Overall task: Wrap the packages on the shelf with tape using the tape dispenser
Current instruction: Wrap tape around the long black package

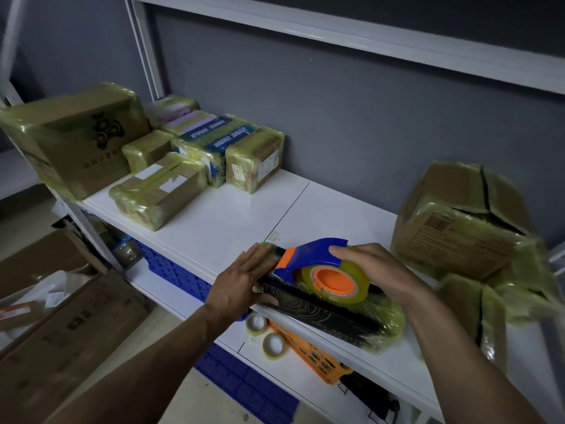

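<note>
Closest to me, my left hand (241, 280) lies flat with straight fingers, pressing on the left end of the black package (333, 319). The package lies along the front edge of the white shelf (238, 218); it shows a pale spiral pattern and yellowish film bunched round its right end. My right hand (379, 270) curls over the tape dispenser (308, 255), fingertips hooked on its blue guard; I cannot see the thumb. The dispenser rests on top of the package with its orange nose toward my left fingertips. Its tape roll (360, 289) and orange hub face up at me.

Below the front edge, on the lower shelf (269, 368), two tape rolls (256, 324) lie beside an orange basket (318, 362), with a blue crate (174, 270) further left. Cardboard cartons (70, 319) stand on the floor at far left.

Just right of my right forearm sits a small film-wrapped package (470, 304), blurred. Behind it stands a large cardboard box (455, 228), partly wrapped, its top flaps split. At the back left of the shelf, a cluster of wrapped packages (195, 160) sits beside a bigger wrapped carton (76, 139) with a dark printed logo, against the grey wall (336, 102).
</note>
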{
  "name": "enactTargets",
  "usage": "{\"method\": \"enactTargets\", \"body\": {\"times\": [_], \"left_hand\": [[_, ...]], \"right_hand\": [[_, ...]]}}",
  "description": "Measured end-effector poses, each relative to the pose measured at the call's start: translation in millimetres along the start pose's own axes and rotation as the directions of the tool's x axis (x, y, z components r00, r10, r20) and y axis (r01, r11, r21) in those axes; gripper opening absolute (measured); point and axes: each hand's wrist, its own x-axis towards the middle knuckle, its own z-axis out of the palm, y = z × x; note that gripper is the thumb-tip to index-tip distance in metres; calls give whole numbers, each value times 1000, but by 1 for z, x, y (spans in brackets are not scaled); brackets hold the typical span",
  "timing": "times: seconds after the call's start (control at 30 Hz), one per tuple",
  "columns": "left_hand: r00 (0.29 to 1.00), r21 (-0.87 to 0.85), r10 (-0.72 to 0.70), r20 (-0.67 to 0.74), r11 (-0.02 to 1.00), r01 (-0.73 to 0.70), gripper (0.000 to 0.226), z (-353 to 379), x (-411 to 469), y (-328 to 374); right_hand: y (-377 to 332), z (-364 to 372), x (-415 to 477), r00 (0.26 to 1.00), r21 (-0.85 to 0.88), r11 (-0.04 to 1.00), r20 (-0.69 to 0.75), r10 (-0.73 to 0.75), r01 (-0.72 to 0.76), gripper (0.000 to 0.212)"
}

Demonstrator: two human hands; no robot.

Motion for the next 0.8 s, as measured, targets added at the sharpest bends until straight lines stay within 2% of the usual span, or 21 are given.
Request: {"method": "enactTargets", "body": {"times": [0.1, 0.23, 0.33, 0.5, 0.6, 0.7, 0.8], "left_hand": [[1000, -38, 10, -23, 999, -11, 91, 0, 0, 2], [999, -9, 30, -24, 999, -30, 89, -2, 3, 0], [999, 4, 45, -17, 999, -45, 88, -1, 6, -3], [996, 254, 69, 53, 964, -80, 90, -11, 13, -22], [996, 347, 27, 85, 936, -55, 87, -22, 20, -39], [992, 317, -13, 122, 948, -27, 91, -26, 27, -43], [988, 180, 47, 149, 981, -74, 104, -20, 28, -33]], "right_hand": [[1, -3, -4, 1000, -25, 1000, -4, 1, -1, 54], [10, -18, -12, 997, -57, 998, -77, -6, 2, 69], [15, -22, -19, 998, -66, 998, -69, -11, 7, 69], [13, -5, -17, 999, -24, 999, -17, 34, -34, 55], [6, 13, -9, 999, -30, 999, 6, 37, -37, 66], [0, 25, -2, 996, -3, 999, -74, 45, -46, 71], [5, 27, 0, 992, 68, 996, -110, 69, -62, 65]]}}
